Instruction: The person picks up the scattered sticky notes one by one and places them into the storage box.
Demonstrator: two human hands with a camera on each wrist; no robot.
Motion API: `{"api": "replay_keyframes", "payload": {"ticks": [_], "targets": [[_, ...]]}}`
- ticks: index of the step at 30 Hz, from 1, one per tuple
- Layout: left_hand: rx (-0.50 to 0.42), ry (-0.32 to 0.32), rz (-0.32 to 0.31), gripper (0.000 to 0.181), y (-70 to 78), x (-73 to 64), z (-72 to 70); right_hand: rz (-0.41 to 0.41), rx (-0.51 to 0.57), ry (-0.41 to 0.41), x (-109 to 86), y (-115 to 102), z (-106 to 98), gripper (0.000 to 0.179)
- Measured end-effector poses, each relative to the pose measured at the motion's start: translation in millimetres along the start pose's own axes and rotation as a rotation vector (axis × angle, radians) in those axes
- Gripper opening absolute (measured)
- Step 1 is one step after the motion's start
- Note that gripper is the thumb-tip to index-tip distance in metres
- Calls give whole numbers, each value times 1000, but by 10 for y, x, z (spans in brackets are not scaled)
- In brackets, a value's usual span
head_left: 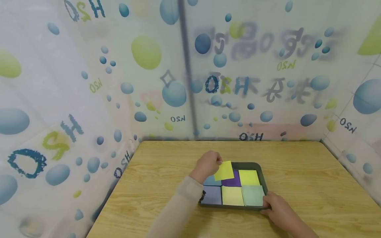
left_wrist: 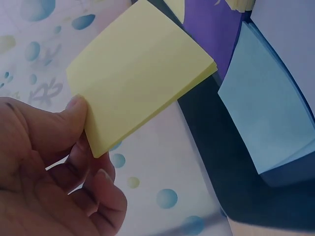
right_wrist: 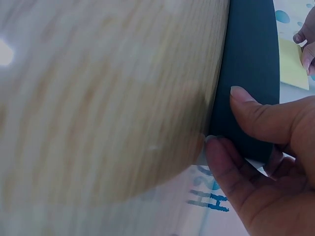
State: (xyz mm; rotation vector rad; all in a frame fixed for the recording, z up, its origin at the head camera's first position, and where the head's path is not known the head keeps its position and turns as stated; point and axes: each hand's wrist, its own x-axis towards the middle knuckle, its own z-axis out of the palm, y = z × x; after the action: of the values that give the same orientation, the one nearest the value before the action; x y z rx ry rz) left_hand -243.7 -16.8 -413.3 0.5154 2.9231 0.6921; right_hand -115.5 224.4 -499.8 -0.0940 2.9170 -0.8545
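Observation:
My left hand (head_left: 207, 163) pinches one corner of a yellow sticky-note pad (head_left: 225, 171) between thumb and fingers, above the back left of a dark tray (head_left: 250, 165). In the left wrist view the pad (left_wrist: 138, 78) is tilted and its stacked sheet edges show. My right hand (head_left: 276, 207) holds the tray's near right corner; in the right wrist view the thumb lies on the dark tray wall (right_wrist: 251, 64). Inside the tray, a blue pad (head_left: 211, 180), a purple pad (head_left: 232, 180) and a bright yellow pad (head_left: 249, 178) form the back row, partly hidden by the held pad.
The tray's front row has a lavender pad (head_left: 212, 195), a pale yellow pad (head_left: 232, 196) and a pale green pad (head_left: 253, 195). Everything rests on a wooden table (head_left: 154, 172). A printed curtain (head_left: 148, 99) with bubbles and letters stands behind and beside it.

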Motion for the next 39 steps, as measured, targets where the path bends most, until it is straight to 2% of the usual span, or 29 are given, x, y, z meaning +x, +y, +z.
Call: {"api": "replay_keyframes", "payload": {"ticks": [5,11,16,27,31,36,39], "targets": [[-13,-22,-12,11,38,6,34,-20,12,7,-2,12,9,30],[-51,-48,37,11,99,22,74,-32,19,20,-10,14,5,31],[-101,-88,53,11,193,91,127,-11,17,11,-3,2,-6,30],[-111,-122,61,11,362,221,293,-21,20,7,5,0,-14,30],[-107,-116,84,11,406,251,327,-16,23,7,7,1,-16,30],[-98,-101,82,9,488,283,403,-20,25,1,11,17,-17,29],[-85,-101,94,10,512,311,455,-53,18,11,3,34,-6,31]]}}
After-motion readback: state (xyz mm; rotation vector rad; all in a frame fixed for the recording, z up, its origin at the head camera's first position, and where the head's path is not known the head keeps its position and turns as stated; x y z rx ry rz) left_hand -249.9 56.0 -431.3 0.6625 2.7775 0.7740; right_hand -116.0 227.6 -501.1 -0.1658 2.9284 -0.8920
